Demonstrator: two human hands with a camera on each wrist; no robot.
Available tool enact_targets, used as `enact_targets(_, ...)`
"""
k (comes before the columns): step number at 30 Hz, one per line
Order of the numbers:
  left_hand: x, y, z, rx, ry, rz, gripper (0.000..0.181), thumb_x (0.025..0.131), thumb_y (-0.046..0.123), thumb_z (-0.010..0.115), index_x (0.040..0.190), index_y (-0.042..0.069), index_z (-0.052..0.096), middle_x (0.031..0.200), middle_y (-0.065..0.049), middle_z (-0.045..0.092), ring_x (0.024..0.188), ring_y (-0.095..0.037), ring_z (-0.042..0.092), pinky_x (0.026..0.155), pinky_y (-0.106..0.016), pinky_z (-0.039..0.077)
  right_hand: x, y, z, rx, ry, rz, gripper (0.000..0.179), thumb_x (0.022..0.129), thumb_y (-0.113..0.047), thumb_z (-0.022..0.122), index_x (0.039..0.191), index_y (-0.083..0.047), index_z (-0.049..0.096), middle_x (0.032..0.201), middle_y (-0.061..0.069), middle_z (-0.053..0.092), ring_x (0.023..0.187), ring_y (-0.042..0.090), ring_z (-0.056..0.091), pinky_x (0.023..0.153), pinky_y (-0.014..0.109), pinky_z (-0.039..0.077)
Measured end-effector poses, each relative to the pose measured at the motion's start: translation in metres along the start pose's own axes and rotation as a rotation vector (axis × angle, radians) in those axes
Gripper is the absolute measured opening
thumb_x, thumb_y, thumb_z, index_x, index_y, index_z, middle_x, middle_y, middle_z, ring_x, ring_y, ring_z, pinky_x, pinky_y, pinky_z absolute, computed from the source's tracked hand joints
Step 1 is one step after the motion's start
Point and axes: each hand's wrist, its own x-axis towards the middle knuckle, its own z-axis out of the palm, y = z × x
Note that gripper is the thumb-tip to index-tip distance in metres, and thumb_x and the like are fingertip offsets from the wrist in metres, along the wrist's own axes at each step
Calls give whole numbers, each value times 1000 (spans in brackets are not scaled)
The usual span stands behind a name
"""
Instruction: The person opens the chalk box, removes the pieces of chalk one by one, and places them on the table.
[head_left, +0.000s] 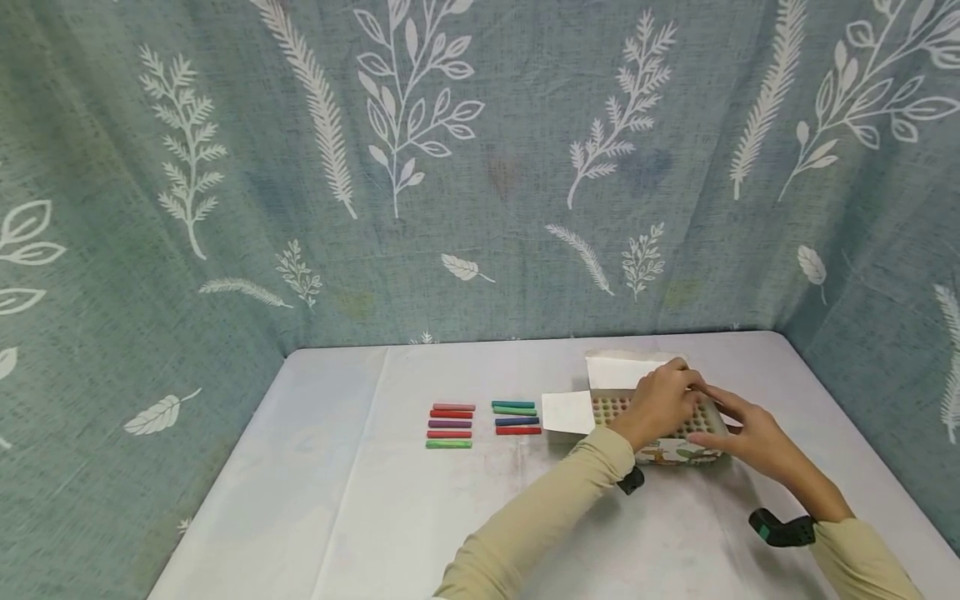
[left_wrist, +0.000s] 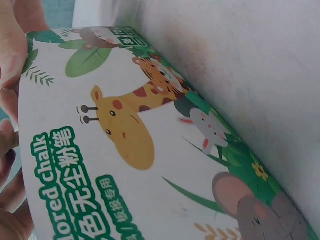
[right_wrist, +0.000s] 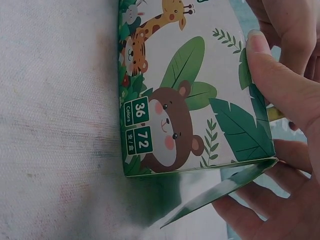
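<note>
An upright chalk box (head_left: 678, 452) printed with cartoon animals stands with its lid and side flap (head_left: 567, 412) folded out. Round chalk ends (head_left: 609, 406) fill its top in rows. My left hand (head_left: 660, 404) reaches over the box with bent fingers. It seems to pinch a yellowish chalk stick (right_wrist: 275, 114), mostly hidden by fingers. My right hand (head_left: 757, 433) holds the box's right end, thumb (right_wrist: 272, 67) on the front top edge, other fingers behind the right flap (right_wrist: 215, 192). Both hands meet over the box's right part.
Left of the box, several chalk sticks lie in two columns: one holds a green stick (head_left: 448, 444) and a purple stick (head_left: 450, 424), the other a blue stick (head_left: 517, 422) and a red stick (head_left: 518, 431). A white cloth (head_left: 360, 517) covers the table; a leaf-patterned curtain (head_left: 510, 250) surrounds it.
</note>
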Motion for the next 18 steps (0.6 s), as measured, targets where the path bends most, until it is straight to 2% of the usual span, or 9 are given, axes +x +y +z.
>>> enact_targets(5,-1,-3,-1,-70,53,-6,16,95,24,59,105,17,70,94,6,55,69,4,45,60,-6,36,1,1,2,-16,-1,11,86,85,-32,72,146,5,25,143,33,30,122,53,38,89,62,43)
enact_targets(14,-4,-8,-2,-229,166,44,18,97,17,56,108,9,68,100,1,55,81,2,49,68,-3,37,-1,-1,0,-49,3,13,85,85,-31,72,147,3,26,144,35,26,120,58,36,85,65,43)
enact_targets(18,-3,-8,-6,-260,225,51,19,97,18,56,108,9,68,98,1,56,83,0,50,71,-3,37,0,0,0,-62,10,38,85,84,-31,73,146,3,26,142,36,28,119,59,37,86,64,42)
